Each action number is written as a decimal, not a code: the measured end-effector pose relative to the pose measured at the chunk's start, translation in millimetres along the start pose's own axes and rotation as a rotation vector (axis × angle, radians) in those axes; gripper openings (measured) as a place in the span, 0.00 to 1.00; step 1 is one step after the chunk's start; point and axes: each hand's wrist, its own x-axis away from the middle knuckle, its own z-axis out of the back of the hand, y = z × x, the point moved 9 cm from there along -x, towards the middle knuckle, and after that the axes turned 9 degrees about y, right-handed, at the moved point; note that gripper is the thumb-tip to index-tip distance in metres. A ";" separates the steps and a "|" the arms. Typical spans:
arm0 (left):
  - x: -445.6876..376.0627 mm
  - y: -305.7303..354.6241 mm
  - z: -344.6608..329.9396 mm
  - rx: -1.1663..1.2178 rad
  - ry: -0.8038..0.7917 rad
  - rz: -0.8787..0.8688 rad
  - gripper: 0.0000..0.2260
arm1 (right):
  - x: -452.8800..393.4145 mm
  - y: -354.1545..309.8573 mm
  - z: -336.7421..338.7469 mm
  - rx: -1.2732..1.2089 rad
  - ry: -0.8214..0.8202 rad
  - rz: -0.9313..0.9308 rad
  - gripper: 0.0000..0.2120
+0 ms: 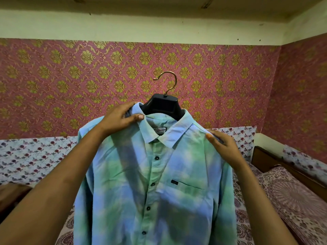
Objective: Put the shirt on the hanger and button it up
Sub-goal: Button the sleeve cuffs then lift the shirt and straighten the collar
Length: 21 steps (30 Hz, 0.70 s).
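- Head view shows the tie-dye shirt (159,188), blue and green, already draped on the black hanger (161,106), whose brass hook (167,82) rises free at 12 o'clock from the collar and catches on nothing visible
- Both hands hold the shirt up in the air in front of the wallpapered wall (53,76), above a bed with a patterned bedspread (292,197) showing at 4 o'clock
- Left hand (120,117) sits at 10 o'clock of the collar, thumb and fingers pinching the collar edge and shoulder cloth over the hanger's arm
- Right hand (224,147) lies at 2 o'clock on the other shoulder; the thumb presses the cloth, but whether the fingers curl round the seam behind it I cannot tell
- Hanging step looks done: both shoulders sit over the hanger and the collar wraps its neck
- Button placket (150,191) looks closed, with 4 dark buttons in view down the front, each seeming fastened with no gap between the 2 front panels
- Collar button at the throat is not clearly visible, so its state is uncertain; anything below the lowest visible button is cut off at 6 o'clock
- My judgement: the task is nearly finished, with only squaring the shoulders, checking the top and bottom buttons, and hanging or laying the shirt left
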 end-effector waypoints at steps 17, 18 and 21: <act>-10.2 10.7 5.2 0.108 0.071 -0.034 0.23 | 21.0 53.1 83.5 0.091 0.366 -0.103 0.05; -11.8 12.5 3.8 0.100 0.072 -0.040 0.26 | 23.5 53.4 83.6 0.140 0.336 -0.113 0.04; -14.0 12.2 -7.7 0.071 0.029 -0.049 0.34 | 31.8 62.3 73.1 0.256 0.181 -0.210 0.01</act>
